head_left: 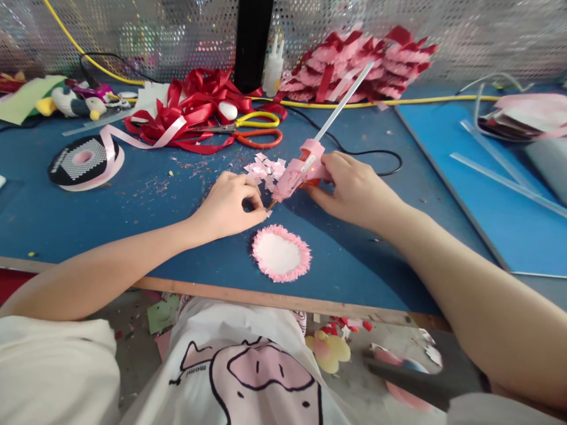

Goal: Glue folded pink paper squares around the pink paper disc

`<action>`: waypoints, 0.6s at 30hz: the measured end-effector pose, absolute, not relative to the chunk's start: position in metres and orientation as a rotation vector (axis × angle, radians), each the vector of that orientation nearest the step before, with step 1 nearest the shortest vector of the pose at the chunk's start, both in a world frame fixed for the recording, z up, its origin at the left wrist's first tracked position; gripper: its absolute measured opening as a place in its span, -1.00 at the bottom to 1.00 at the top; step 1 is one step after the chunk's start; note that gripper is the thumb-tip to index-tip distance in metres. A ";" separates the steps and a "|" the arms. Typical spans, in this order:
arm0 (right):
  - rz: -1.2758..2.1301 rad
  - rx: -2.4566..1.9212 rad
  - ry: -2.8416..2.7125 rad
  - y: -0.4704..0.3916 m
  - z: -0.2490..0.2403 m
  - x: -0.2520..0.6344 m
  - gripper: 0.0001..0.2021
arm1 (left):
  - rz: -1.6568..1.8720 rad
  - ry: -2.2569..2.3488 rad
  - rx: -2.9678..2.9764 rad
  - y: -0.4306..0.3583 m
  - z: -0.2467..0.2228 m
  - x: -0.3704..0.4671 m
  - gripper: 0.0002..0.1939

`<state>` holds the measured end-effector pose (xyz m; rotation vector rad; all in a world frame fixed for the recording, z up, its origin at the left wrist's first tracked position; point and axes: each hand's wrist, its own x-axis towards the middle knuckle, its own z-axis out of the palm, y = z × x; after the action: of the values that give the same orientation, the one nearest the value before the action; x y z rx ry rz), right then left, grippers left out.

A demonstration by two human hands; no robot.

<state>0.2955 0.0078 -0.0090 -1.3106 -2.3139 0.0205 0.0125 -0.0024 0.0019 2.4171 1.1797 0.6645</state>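
Observation:
In my right hand is a pink hot glue gun, its nozzle tilted down to the left and a long clear glue stick rising from its back. My left hand pinches a small piece of pink ribbon between thumb and finger, right at the nozzle tip. Just behind lies a small heap of cut pink ribbon pieces. In front of both hands, a white disc edged with a ruffled pink border rests flat on the blue table.
Behind my left hand lie a ribbon spool, tangled red ribbon and scissors. Pink and red ruffled pieces are stacked near the mesh wall. A black cable trails from the glue gun. Spare glue sticks lie on the right.

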 end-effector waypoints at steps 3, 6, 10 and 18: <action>0.023 -1.300 -2.319 0.008 -0.009 0.296 -0.80 | 0.654 1.183 2.417 -0.002 0.003 0.013 -0.87; 0.042 -1.322 -2.313 0.007 -0.008 0.295 -0.81 | 0.642 1.184 2.420 -0.003 0.004 0.013 -0.88; 0.072 -1.350 -2.313 0.005 -0.005 0.293 -0.78 | 0.640 1.172 2.427 -0.003 0.004 0.013 -0.89; 0.087 -1.356 -2.315 0.004 -0.002 0.292 -0.79 | 0.643 1.150 2.433 -0.003 0.004 0.012 -0.88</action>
<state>0.2921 0.0040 -0.0016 -1.3558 -2.3147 0.0873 0.0123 -0.0029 0.0045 2.4332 1.1497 0.6432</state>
